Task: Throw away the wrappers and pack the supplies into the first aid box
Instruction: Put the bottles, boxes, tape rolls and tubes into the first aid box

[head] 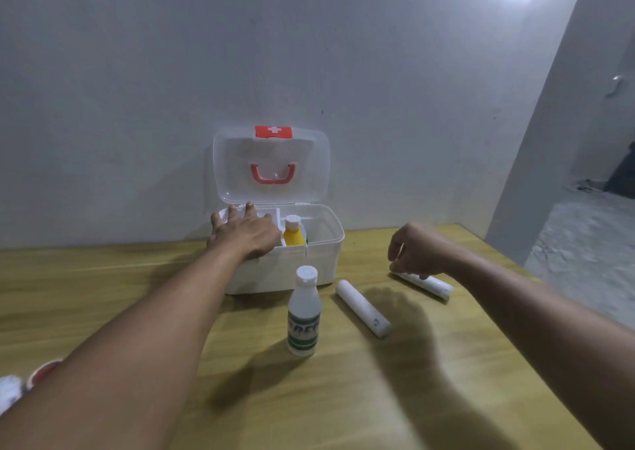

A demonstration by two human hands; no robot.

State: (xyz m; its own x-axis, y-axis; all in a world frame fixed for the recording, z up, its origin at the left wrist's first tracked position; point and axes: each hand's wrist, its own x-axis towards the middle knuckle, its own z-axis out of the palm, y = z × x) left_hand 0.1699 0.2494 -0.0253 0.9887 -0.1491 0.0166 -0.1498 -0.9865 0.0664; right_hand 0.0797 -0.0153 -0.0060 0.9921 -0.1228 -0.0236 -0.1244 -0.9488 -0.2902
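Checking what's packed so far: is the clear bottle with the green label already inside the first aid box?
No, the green-label bottle stands upright on the table in front of the first aid box; only a yellow bottle is inside.

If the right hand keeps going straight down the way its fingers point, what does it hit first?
The far white roll lying on the wooden table. The right hand hangs directly over the roll's left end, its fingers curled down at it. They look close or just touching; depth is unclear from this one view.
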